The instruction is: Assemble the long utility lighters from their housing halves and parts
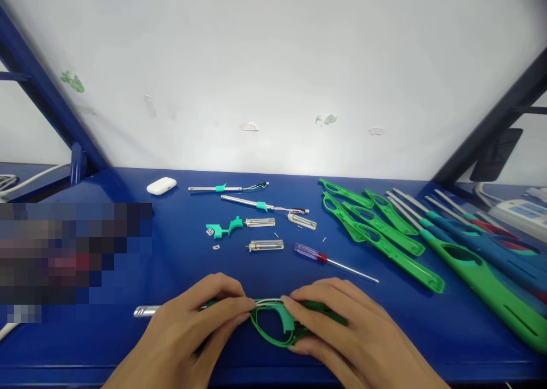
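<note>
Near the front of the blue table, both my hands hold a green lighter casing (270,339), its looped trigger guard showing between them. My left hand (194,326) closes on the casing's left part, where a silver metal tube (145,311) sticks out beyond the fingers. My right hand (337,320) pinches the right part, thumb and fingers close to a teal trigger (287,318) seated inside. A pale wire (268,302) runs along the top edge between my fingertips. Under my right hand most of the casing is hidden.
Beyond my hands lie a screwdriver (337,261), several clear fuel tanks (265,245), loose teal triggers (224,228) and metal tubes with wires (248,203). Green casing halves (397,258) and assembled lighters (478,269) are at the right. A white earphone case (161,185) sits back left.
</note>
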`<state>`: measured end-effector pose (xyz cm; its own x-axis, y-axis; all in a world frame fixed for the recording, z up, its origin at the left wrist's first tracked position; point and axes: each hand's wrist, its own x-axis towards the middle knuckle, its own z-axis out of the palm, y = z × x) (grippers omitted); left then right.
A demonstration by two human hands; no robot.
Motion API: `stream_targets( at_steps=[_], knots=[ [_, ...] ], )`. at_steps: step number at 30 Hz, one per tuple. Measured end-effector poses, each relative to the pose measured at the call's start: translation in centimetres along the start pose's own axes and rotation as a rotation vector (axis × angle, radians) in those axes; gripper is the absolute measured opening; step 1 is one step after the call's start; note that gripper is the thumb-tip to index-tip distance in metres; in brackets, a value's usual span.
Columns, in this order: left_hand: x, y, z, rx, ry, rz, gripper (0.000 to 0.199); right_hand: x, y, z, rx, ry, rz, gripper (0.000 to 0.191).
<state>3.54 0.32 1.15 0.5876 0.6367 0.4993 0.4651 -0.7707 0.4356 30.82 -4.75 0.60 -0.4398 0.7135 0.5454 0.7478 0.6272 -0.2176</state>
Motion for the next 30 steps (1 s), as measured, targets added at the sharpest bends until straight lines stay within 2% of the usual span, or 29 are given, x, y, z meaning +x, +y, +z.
stream_targets(
  at_steps=[4, 8, 12, 16, 19, 23, 27, 30],
  knots=[
    [-0.6, -0.9, -0.5, 0.096, -0.103, 0.100, 0.035, -0.1, 0.0, 0.0, 0.011, -0.016, 0.005, 0.037],
    [-1.0, -1.5, -1.0, 0.232, -0.155, 0.225, 0.042, 0.0, 0.0, 0.0, 0.020, -0.012, -0.002, 0.036],
    [-1.0, -1.6, -0.9, 0.259, -0.190, 0.259, 0.037, 0.1, 0.1, 0.0, 0.027, -0.017, -0.013, 0.034],
    [-0.8, -1.4, -0.7, 0.230, -0.214, 0.233, 0.032, 0.0, 0.3, -0.1, -0.011, -0.023, -0.028, 0.035],
    [-0.5, -1.2, -0.6, 0.195, -0.180, 0.223, 0.029, -0.3, 0.6, -0.8, -0.087, 0.010, -0.018, 0.039],
    [-0.1, -1.1, -0.4, 0.188, -0.085, 0.236, 0.035, 0.5, 2.0, -3.3, -0.266, -0.026, 0.038, 0.039],
    [0.5, -1.1, -0.2, 0.265, 0.019, 0.286, 0.033, 4.2, 5.0, -6.5, -0.438, -0.098, 0.140, 0.040],
    [0.7, -1.2, -0.1, 0.293, 0.090, 0.298, 0.032, 7.5, 7.5, -7.8, -0.536, -0.172, 0.233, 0.042]
  ],
)
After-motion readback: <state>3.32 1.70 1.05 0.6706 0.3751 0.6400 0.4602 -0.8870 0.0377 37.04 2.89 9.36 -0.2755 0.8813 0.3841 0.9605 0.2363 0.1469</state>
